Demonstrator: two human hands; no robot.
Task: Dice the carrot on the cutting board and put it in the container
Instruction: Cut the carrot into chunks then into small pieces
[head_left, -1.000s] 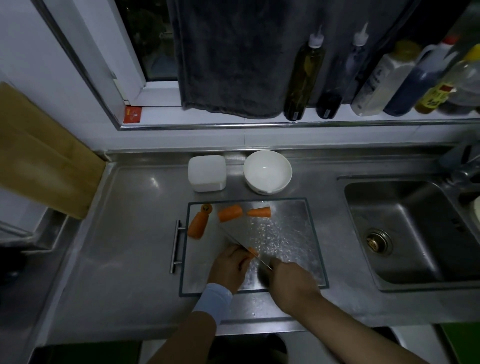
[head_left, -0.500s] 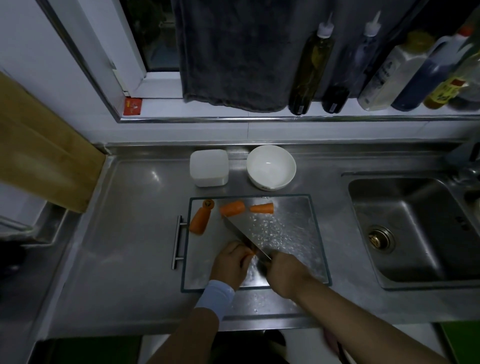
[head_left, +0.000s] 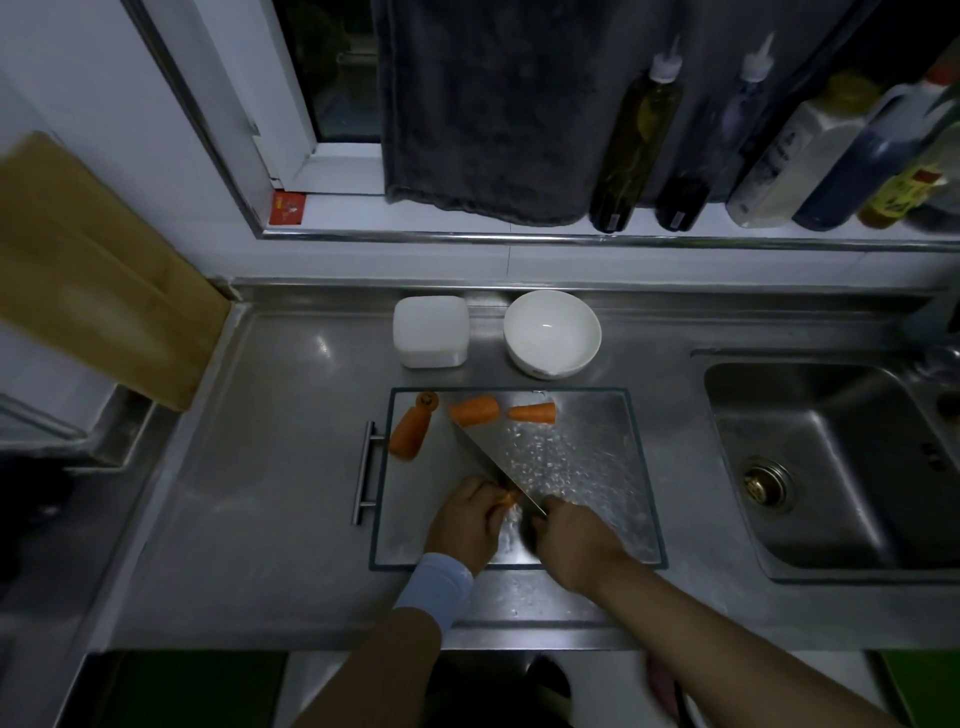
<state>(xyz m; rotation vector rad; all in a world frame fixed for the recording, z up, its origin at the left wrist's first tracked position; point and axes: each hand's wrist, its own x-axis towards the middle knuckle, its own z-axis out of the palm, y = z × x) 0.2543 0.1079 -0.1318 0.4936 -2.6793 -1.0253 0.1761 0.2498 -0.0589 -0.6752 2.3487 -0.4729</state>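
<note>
Three large orange carrot chunks (head_left: 474, 410) lie uncut along the far edge of the textured steel cutting board (head_left: 613, 467). At its near middle the left hand (head_left: 465, 525) curls over a small orange carrot piece (head_left: 508, 499), while the right hand (head_left: 571, 545) is wrapped round the handle of the broad steel knife (head_left: 493, 462), blade against that piece. No carrot shows in the white square container (head_left: 430, 331) or white round bowl (head_left: 551, 332) just beyond the board, so dicing looks barely begun and the whole transfer remains.

No text is coming through legibly: the bottle labels (head_left: 905, 188) and the red sticker (head_left: 287, 207) are showing only blurred marks
</note>
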